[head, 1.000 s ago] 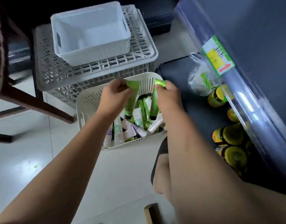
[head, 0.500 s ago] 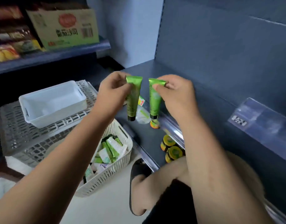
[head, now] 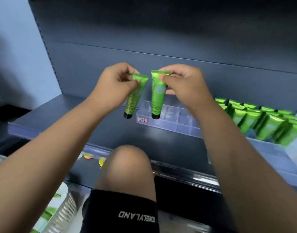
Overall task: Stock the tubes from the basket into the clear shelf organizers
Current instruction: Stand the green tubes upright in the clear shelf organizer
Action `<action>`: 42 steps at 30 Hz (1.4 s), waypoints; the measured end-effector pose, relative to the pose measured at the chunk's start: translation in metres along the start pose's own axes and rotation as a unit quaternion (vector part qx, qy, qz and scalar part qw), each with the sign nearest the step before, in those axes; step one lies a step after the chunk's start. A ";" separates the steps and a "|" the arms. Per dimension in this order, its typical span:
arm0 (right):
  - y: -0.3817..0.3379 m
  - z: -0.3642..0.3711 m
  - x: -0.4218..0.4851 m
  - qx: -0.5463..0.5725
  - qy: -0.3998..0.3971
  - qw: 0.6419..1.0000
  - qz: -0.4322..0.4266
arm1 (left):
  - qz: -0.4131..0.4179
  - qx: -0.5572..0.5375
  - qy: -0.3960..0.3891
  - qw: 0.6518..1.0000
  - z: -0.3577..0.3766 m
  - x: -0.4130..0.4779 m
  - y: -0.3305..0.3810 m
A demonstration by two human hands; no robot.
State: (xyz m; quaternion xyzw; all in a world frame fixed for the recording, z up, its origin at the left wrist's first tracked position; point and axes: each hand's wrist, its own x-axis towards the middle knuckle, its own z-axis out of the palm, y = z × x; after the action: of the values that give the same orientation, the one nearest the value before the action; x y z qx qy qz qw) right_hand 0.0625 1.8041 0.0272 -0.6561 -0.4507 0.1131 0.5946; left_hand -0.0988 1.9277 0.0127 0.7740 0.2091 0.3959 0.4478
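Head view: left hand (head: 116,81) and right hand (head: 182,81) each pinch a tube's (head: 135,96) crimped end, caps hanging down to drop into the organizer (head: 176,118).

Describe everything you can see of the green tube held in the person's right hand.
The glossy green plastic tube hangs upright, flat crimped end up, black cap down. "Chamomile" runs along its side beside a pale round patch. The right hand pinches its crimped top; its cap shows against the clear plastic shelf organizer.

Head view, facing forward and down, near clear organizer (head: 178,118)
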 end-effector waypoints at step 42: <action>0.135 -0.357 -0.057 -0.349 0.182 0.919 0.008 | 0.083 0.034 -0.239 0.967 0.394 0.060 0.066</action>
State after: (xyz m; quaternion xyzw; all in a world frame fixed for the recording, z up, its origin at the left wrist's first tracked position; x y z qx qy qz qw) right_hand 0.3364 1.5359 -0.0183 -0.8345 -0.3407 -0.1679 0.3990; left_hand 0.2499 1.7265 -0.0178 0.8758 0.0443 0.2280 0.4232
